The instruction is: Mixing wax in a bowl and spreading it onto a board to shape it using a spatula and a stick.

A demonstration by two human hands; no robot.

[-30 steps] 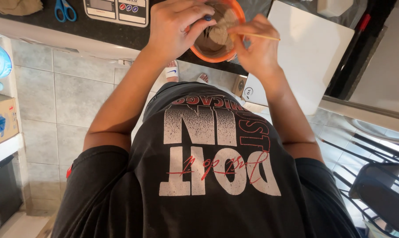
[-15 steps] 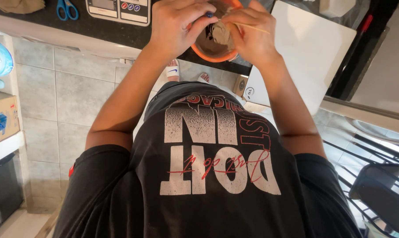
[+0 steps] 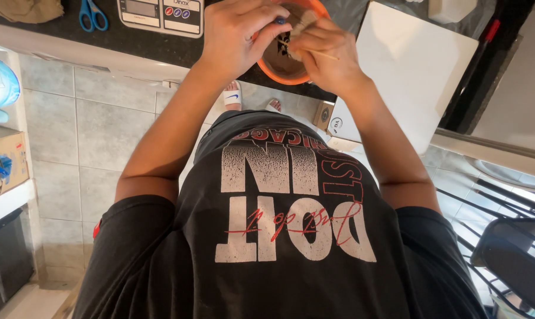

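Orange bowl (image 3: 291, 74), brown inside, apparently holding dough under both hands.

The top edge cuts off the far rim of the orange bowl (image 3: 291, 74), the scissors (image 3: 93, 15) and the scale (image 3: 161, 15) on the desk (image 3: 72, 38). The left hand (image 3: 241, 32) and right hand (image 3: 326, 53) hide most of the bowl's contents; the pale lump between them cannot be identified.
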